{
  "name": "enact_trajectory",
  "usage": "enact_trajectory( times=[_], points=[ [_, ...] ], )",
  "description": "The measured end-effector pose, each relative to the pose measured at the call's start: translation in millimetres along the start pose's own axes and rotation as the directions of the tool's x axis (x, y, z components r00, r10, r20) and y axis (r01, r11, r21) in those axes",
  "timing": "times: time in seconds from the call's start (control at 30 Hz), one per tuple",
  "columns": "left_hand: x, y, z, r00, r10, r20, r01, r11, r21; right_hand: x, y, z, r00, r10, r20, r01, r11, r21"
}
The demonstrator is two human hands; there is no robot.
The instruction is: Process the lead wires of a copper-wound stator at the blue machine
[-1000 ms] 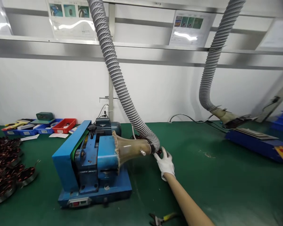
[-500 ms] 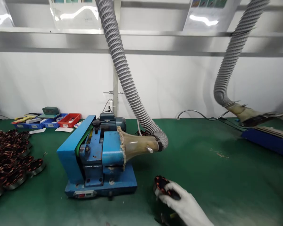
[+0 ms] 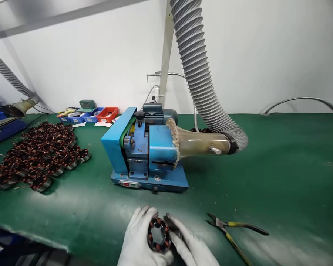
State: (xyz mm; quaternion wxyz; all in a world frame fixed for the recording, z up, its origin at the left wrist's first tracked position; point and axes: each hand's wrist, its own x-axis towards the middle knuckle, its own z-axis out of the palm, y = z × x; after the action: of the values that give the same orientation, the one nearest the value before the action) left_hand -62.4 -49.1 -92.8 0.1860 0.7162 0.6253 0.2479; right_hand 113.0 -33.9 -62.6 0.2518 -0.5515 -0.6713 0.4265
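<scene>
Low at the near edge of the green bench top (image 3: pixel 266 177), both gloved hands close around a ring-shaped stator (image 3: pixel 158 235) with copper windings, held upright so its open centre faces the camera. The left hand (image 3: pixel 140 240) cups its left rim, fingers curled over the top, while the right hand (image 3: pixel 190 245) presses against its right side with fingers extended up along the rim; both hands are gripping the same part. Just to the right of the grip, a pair of pliers (image 3: pixel 233 231) with yellow and black handles lies flat on the mat, apart from the hands. Straight beyond the grip stands a blue machine (image 3: pixel 145 151), its clear funnel hood (image 3: pixel 199 142) joined to a grey ribbed hose (image 3: pixel 202 77) that climbs out of view. Far to the left of the grip, a wide heap of similar wound stators (image 3: pixel 41 155) covers the mat. Beyond that heap, against the white wall, sit small blue and red parts bins (image 3: pixel 91 115), and another hose nozzle (image 3: pixel 20 106) hangs over a second blue unit at the far left.
</scene>
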Motion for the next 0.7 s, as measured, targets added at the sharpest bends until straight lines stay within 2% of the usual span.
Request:
enact_trajectory(
  times=[0.1,0.2,0.27,0.3,0.37,0.43,0.5,0.57,0.63,0.67,0.7],
  points=[
    [10.9,10.9,-12.8,0.998,0.003,0.055,0.003,0.993,-0.118,18.8,-16.6,-17.9,0.979,0.060,0.195,-0.037,0.992,-0.118],
    [14.1,17.3,-13.1,1.000,0.013,0.006,-0.012,0.984,-0.177,36.0,-32.3,-34.5,0.963,0.127,0.238,-0.084,0.979,-0.183],
    [9.7,17.1,-6.6,0.999,0.032,-0.042,-0.039,0.986,-0.162,41.7,-43.2,-52.3,0.980,0.126,0.156,-0.095,0.977,-0.193],
    [6.2,16.0,-2.8,0.998,0.035,-0.052,-0.042,0.988,-0.147,42.1,-48.3,-63.3,0.989,0.121,0.080,-0.107,0.980,-0.167],
    [-0.6,13.0,2.7,0.998,0.011,-0.058,-0.017,0.993,-0.116,38.9,-55.4,-85.1,0.984,0.138,-0.116,-0.141,0.990,-0.012],
    [-3.3,10.5,1.8,0.999,-0.053,0.006,0.053,0.993,-0.109,32.5,-54.7,-98.8,0.952,0.189,-0.241,-0.143,0.970,0.195],
    [0.7,9.5,-5.8,0.982,-0.113,0.153,0.133,0.983,-0.129,26.8,-45.0,-98.4,0.950,0.228,-0.211,-0.148,0.929,0.341],
    [9.0,9.9,-15.6,0.956,-0.084,0.280,0.135,0.976,-0.171,23.8,-29.8,-86.2,0.960,0.259,-0.108,-0.186,0.876,0.445],
    [15.7,11.2,-21.3,0.957,-0.013,0.290,0.101,0.952,-0.289,22.9,-16.1,-70.1,0.955,0.294,-0.051,-0.223,0.818,0.529],
    [16.8,12.0,-21.6,0.959,0.010,0.284,0.115,0.900,-0.420,22.3,-12.1,-63.4,0.951,0.304,-0.050,-0.226,0.800,0.556],
    [16.2,12.9,-20.2,0.958,0.021,0.287,0.155,0.803,-0.575,21.3,-10.7,-58.5,0.952,0.302,-0.053,-0.218,0.788,0.576]
  ],
)
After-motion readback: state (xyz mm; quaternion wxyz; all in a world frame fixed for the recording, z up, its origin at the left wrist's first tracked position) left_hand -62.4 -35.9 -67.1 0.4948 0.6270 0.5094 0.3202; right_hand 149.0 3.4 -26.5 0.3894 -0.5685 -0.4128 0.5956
